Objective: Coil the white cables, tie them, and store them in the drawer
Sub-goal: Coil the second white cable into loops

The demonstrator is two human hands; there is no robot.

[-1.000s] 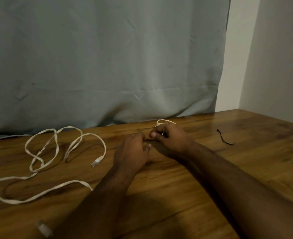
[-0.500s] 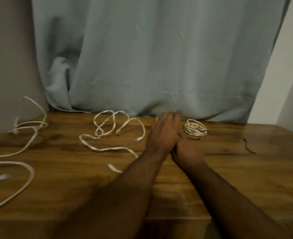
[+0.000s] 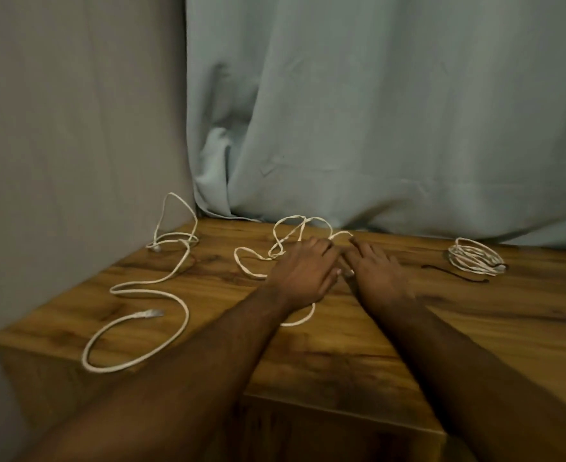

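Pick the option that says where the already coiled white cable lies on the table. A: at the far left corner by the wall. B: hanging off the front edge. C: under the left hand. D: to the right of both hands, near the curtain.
D: the coiled white cable rests on the table right of the right hand and left hand, below the curtain.

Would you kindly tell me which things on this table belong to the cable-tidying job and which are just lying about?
Belong to the job:
coiled cable
middle loose cable, under both hands
left loose cable
black tie

Just there:
curtain
wall
table
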